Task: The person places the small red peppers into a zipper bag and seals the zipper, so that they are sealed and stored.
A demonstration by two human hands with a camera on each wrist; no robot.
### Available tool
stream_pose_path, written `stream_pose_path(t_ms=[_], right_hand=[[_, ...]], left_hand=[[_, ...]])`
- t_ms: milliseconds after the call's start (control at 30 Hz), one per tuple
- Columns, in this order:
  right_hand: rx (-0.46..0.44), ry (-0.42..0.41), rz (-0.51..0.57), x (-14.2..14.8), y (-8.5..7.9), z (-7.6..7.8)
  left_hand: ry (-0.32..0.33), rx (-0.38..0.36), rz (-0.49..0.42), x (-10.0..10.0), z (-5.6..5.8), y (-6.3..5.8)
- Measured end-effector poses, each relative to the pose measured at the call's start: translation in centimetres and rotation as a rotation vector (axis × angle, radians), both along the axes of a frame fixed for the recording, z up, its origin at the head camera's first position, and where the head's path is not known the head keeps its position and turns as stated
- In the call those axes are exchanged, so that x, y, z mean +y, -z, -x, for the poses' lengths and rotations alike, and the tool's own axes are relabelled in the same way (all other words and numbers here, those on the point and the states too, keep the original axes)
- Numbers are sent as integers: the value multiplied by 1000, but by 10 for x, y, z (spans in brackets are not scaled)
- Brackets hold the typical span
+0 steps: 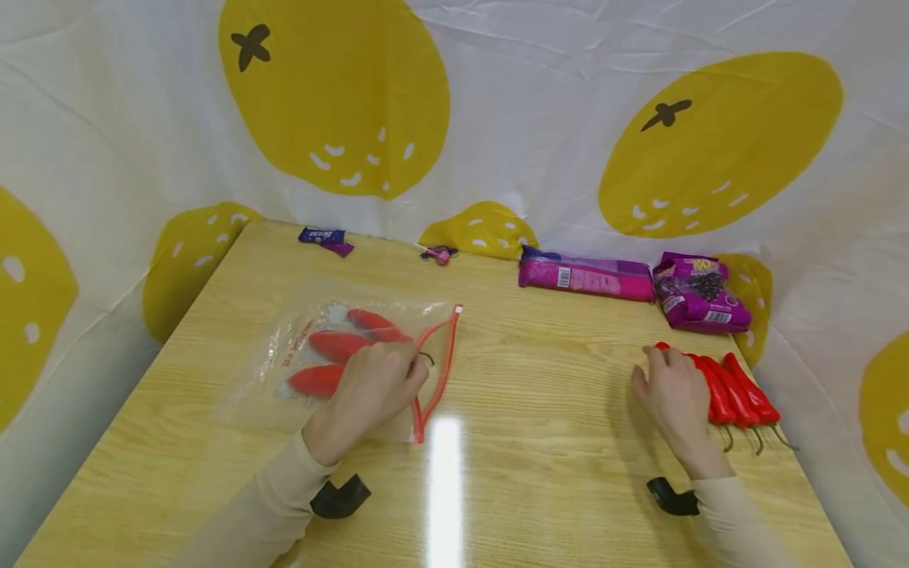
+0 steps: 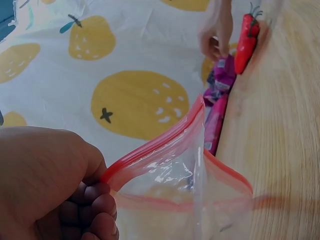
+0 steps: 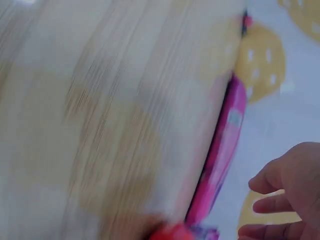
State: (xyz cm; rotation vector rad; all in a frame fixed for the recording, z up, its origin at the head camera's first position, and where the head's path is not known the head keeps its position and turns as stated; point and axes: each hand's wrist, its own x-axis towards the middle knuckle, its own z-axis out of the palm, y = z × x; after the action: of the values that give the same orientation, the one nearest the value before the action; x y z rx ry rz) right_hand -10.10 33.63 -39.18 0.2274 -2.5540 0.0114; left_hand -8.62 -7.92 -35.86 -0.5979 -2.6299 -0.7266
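Observation:
A clear zip bag [image 1: 294, 414] with a red zip edge lies on the left of the table, its mouth gaping to the right. Three red peppers [image 1: 334, 345] are inside it. My left hand [image 1: 372, 386] pinches the red zip edge [image 2: 150, 150] between thumb and fingers, holding the mouth apart in the left wrist view. On the right, several long red chili peppers [image 1: 738, 394] with green stems lie side by side. Over the leftmost of them is my right hand [image 1: 671, 394], fingers loosely bent. The right wrist view shows nothing in the fingers [image 3: 272, 204].
Purple packages stand along the back edge: a long flat pack [image 1: 596, 276] and a plump bag [image 1: 699, 292]. A small dark blue wrapper [image 1: 322, 236] and a pink lollipop [image 1: 443, 256] lie farther left. A fruit-print cloth [image 1: 525, 95] hangs behind the table [image 1: 533, 379].

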Motion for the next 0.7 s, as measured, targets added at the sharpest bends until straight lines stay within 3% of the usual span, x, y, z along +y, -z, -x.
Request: stream_pose_path(t_ms=[100, 200, 300, 700], right_hand=[[-133, 190, 7, 28, 0, -9], [-298, 284, -4, 41, 2, -15], [-384, 287, -9, 46, 5, -16], [-509, 331, 25, 43, 11, -16]], left_hand=[[1, -11, 3, 1, 0, 0], [3, -12, 5, 1, 0, 0], [1, 0, 3, 0, -1, 0], [1, -24, 0, 2, -2, -1]])
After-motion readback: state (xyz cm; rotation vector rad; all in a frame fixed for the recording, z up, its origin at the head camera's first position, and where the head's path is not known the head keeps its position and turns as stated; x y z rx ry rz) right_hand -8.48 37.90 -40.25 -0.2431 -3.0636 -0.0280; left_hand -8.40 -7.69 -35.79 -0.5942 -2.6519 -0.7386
